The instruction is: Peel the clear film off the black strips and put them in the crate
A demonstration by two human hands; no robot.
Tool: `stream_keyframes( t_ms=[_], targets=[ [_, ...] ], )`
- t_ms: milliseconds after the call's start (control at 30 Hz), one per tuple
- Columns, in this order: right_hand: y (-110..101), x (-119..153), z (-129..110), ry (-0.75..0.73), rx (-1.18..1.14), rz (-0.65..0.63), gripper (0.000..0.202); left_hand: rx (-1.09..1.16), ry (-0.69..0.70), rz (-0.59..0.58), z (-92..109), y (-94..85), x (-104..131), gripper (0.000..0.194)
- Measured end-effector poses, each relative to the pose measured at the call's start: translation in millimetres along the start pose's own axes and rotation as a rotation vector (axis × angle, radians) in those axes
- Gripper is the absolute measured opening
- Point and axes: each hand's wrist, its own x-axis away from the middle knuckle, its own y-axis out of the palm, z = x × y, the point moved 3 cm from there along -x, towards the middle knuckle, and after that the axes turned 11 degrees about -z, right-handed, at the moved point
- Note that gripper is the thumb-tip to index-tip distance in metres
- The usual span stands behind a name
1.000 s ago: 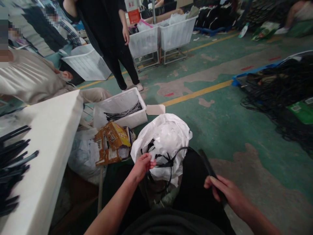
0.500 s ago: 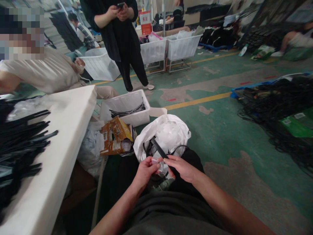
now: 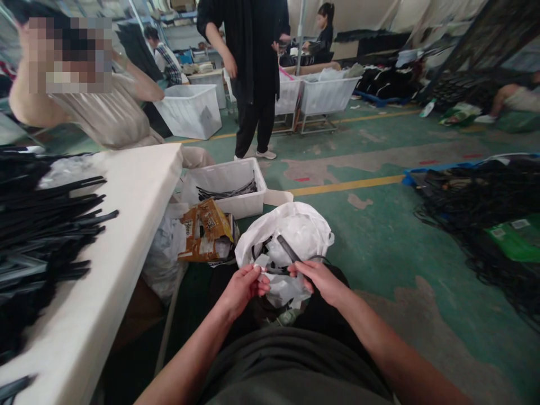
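Observation:
My right hand is closed around the lower end of a black strip, which slants up and to the left. My left hand pinches a small piece of whitish plastic film between thumb and finger. A gap separates the two hands. Just beyond them an open white sack holds crumpled white plastic and some dark strips. More translucent film lies below and between my hands, over my lap. What touches the far side of my right fingers is hidden.
On my left, a white-topped table bears many black strips. A white bin and a torn brown carton stand ahead. Black cords are heaped at right. One person sits beyond the table; another stands ahead.
My hands have moved apart, with film now showing between them. The seated person has raised both arms to the head. The standing person has lowered one hand, and my view has shifted slightly left.

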Motion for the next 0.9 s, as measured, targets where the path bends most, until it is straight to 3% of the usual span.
stream_keyframes(
  t_ms=[100,200,467,700,900],
  targets=[
    [27,-6,-2,0.035,0.086,-0.095,0.056,-0.088,-0.017,-0.081,-5,16.1,-5,0.042],
    [39,-16,-4,0.027,0.166,-0.044,0.043,-0.174,-0.021,-0.140,-13,27.0,-9,0.042],
    [11,-37,-19,-0.063,0.405,0.118,0.026,-0.083,-0.205,-0.166,-38,11.1,8,0.038],
    [2,-44,-27,-0.099,0.532,0.130,0.026,-0.267,-0.349,-0.214,-43,2.4,20,0.042],
    [-5,-51,-26,-0.108,0.568,0.130,0.025,-0.396,-0.310,-0.327,-37,4.9,21,0.038]
  ],
)
